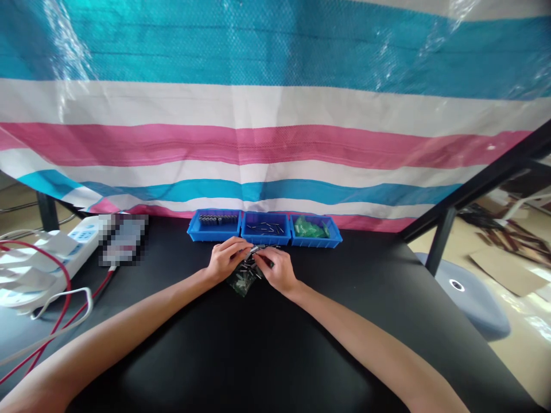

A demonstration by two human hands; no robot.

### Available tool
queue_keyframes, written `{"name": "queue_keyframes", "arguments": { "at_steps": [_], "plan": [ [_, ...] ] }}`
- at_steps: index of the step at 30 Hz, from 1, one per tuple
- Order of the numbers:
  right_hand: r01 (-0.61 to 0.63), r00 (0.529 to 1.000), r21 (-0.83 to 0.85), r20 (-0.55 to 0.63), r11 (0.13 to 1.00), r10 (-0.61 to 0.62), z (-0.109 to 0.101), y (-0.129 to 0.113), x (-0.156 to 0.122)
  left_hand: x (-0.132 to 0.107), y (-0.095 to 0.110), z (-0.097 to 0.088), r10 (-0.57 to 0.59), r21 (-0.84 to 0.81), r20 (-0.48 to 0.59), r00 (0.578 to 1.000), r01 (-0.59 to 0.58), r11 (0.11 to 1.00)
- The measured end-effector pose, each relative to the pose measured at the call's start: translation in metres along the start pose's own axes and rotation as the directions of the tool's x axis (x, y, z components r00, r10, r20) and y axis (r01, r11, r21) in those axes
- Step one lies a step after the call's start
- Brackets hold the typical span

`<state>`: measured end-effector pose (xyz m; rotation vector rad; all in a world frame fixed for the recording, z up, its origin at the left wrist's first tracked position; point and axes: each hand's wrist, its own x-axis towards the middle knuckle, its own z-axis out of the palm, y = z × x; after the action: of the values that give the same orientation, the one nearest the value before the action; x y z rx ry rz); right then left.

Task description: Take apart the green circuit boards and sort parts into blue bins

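Note:
My left hand (226, 259) and my right hand (279, 268) meet over the black table (267, 355), fingers curled. Between the fingertips is a small grey metal part (255, 249), pinched from both sides. Under the hands lies a clear plastic bag (243, 280) with several small dark parts in it. Just behind stand three blue bins: the left bin (214, 225) holds dark cylindrical pieces, the middle bin (266, 228) holds thin metal pins, the right bin (316, 230) holds green pieces.
A striped blue, white and pink tarp (275, 115) hangs behind the table. At the left are a white power strip (84, 235), red and white cables (64, 298) and a blurred item. A black frame leg (439, 246) and a grey round object (469, 298) stand at the right.

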<state>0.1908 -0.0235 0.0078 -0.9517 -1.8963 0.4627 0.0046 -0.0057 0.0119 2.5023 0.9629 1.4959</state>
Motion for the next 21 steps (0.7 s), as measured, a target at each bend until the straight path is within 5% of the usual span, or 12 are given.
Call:
{"name": "queue_keyframes", "arguments": {
  "at_steps": [21],
  "plan": [
    [0.032, 0.999, 0.021, -0.042, 0.999, -0.031, -0.0018, 0.0003, -0.0009, -0.0030, -0.0045, 0.0033, -0.283, -0.211, 0.154, 0.947, 0.311, 0.927]
  ]
}}
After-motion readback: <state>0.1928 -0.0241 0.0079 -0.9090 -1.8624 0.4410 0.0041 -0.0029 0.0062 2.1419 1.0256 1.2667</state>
